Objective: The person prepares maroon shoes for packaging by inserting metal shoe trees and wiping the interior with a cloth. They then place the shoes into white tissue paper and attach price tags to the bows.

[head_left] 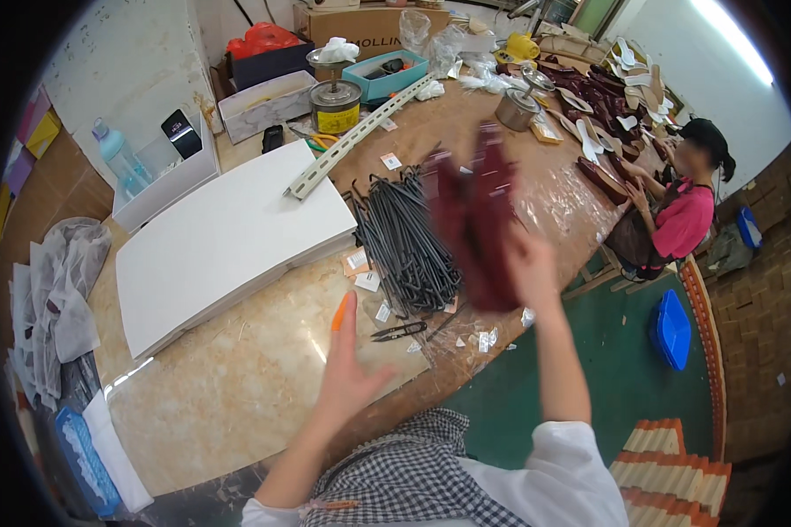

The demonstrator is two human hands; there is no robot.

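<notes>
A pair of dark red shoes (479, 224), smeared by motion, is gripped in my right hand (533, 268) above the table's right part. My left hand (350, 373) is held over the marbled tabletop, its fingers apart and nothing in them; an orange cover sits on one fingertip. Between the hands lie small black thread snips (399, 332). Just beyond them is a heap of thin dark rods with bent ends (406, 241), partly hidden by the shoes. Left of the heap lies a stack of white sheets (228, 237).
A slotted metal bar (360, 139) rests across the stack's far corner. Farther back stand a metal can (336, 107) and a turquoise box (387, 77). At the right, a co-worker in pink (684, 215) handles dark red shoes. A blue basin (672, 329) is on the green floor.
</notes>
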